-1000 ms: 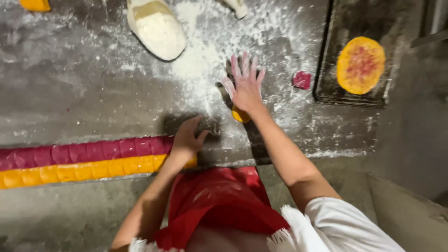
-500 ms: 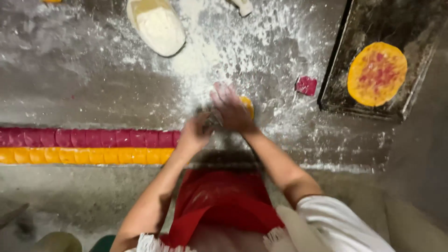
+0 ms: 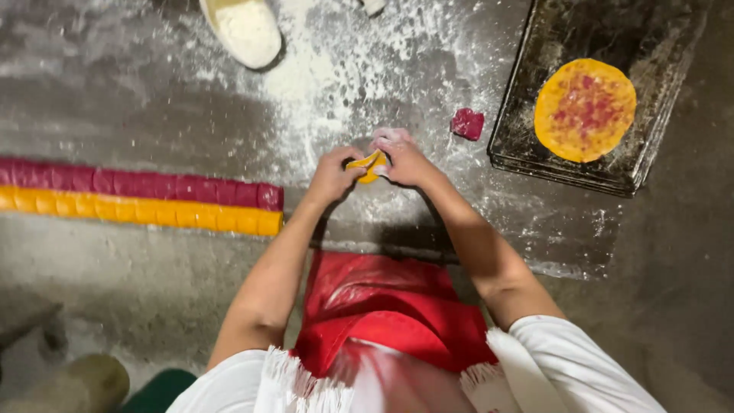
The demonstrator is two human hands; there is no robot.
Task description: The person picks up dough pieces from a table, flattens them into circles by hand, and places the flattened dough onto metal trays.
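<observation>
Head view shows both hands pinching a small orange dough piece point(image 3: 365, 165) between them: left hand point(image 3: 332, 176) on one side, right hand point(image 3: 401, 158) on the other, above the floured worktop point(image 3: 138, 115). Just right of the piece lies a red dough lump point(image 3: 467, 123); farther right, a dark tray point(image 3: 535, 138) bears a flat orange-and-red disc point(image 3: 585, 109). Left of it runs a red and yellow dough strip point(image 3: 138, 200); beyond it sits a flour scoop point(image 3: 243, 30).

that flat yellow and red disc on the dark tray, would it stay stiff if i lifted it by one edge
Probably not. The disc lies thin and flat on the tray, and it looks like soft dough, so it would likely droop or stretch. It seems light for its width. The floured counter suggests the dough is tacky, so it may cling to the tray rather than slide.
</observation>
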